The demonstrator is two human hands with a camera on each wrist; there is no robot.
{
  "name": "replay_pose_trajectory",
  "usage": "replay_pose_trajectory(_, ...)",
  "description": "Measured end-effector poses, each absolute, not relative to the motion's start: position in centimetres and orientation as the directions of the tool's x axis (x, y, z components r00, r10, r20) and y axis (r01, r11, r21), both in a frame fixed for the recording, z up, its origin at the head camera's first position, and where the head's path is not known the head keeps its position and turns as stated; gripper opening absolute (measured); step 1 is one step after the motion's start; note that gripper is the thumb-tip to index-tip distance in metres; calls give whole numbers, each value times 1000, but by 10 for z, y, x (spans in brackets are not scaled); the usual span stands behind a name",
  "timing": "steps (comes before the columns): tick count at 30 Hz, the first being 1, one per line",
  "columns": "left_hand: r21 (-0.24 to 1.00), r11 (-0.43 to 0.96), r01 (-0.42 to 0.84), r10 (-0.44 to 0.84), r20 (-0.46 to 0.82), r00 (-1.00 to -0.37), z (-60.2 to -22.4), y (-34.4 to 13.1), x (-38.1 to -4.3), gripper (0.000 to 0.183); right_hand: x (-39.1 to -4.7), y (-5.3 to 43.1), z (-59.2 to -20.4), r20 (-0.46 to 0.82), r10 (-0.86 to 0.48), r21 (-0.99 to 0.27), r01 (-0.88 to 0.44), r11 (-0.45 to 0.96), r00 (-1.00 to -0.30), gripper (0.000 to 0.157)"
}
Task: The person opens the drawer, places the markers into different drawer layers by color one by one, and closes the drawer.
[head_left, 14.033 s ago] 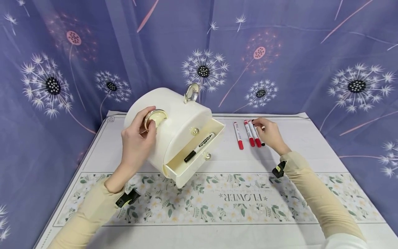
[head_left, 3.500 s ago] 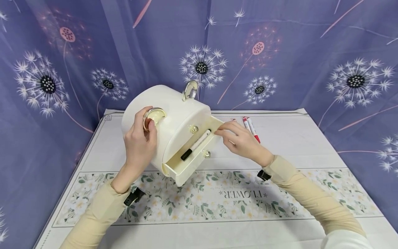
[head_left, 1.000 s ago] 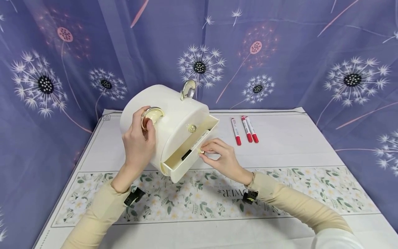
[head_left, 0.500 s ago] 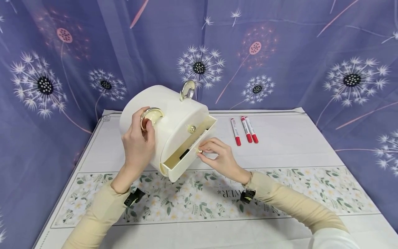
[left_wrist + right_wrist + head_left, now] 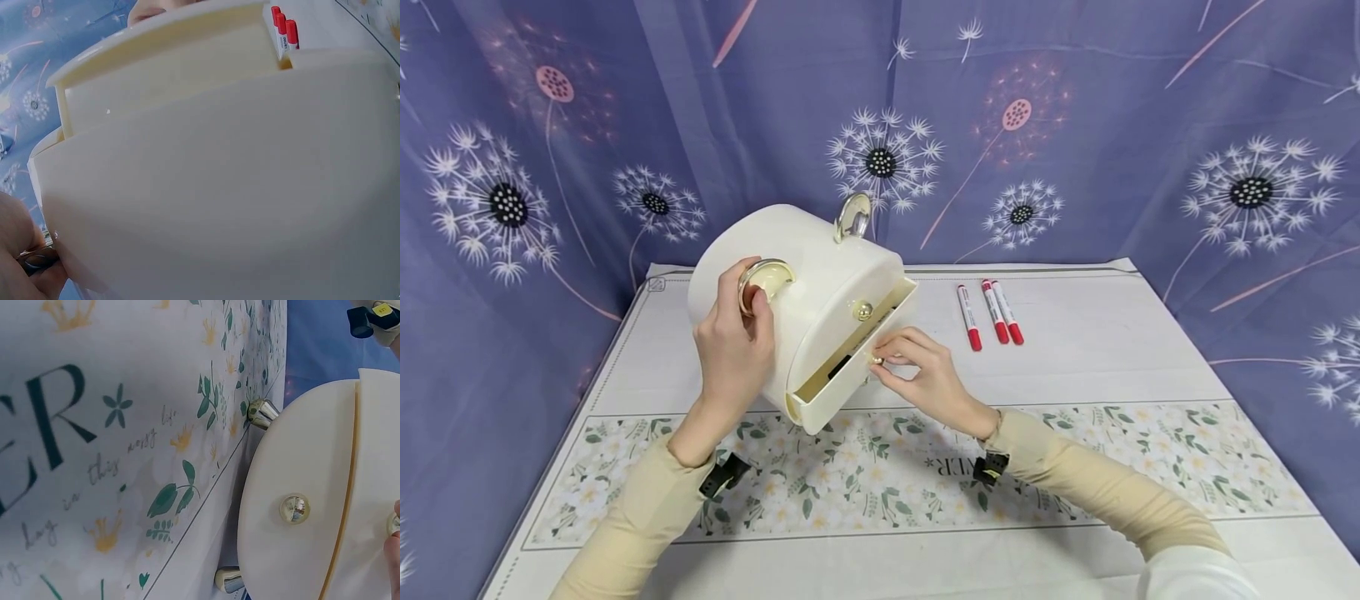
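Though ajar, white drawer [image 5: 831, 398] between both hands [image 5: 733, 346] [image 5: 921, 377], knob [image 5: 877, 360] in the right.

Wears beige sleeves [image 5: 1105, 479], creased along both forearms and finished with broad, smoother cuffs [image 5: 655, 487], plus a white outer sleeve [image 5: 1195, 575] higher on the right arm. Sports a boxy black camera [image 5: 724, 475] at the left wrist, bearing a yellow label [image 5: 382, 309], and another black wrist camera [image 5: 991, 467] at the right.
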State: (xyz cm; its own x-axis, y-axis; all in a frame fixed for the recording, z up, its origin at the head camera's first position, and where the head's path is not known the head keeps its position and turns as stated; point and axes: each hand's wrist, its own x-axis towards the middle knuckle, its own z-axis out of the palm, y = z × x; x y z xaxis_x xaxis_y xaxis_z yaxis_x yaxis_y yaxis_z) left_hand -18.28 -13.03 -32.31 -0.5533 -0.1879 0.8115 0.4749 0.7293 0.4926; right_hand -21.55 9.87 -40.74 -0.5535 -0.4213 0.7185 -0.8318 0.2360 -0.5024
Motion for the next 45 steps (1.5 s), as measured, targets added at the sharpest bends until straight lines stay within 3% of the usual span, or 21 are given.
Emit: replay_pose_trajectory(45,508,722,470,-186,797,-575,-324,-131,-184,32,-224,84,-404,657,-443,-585,-783,211,-610,9)
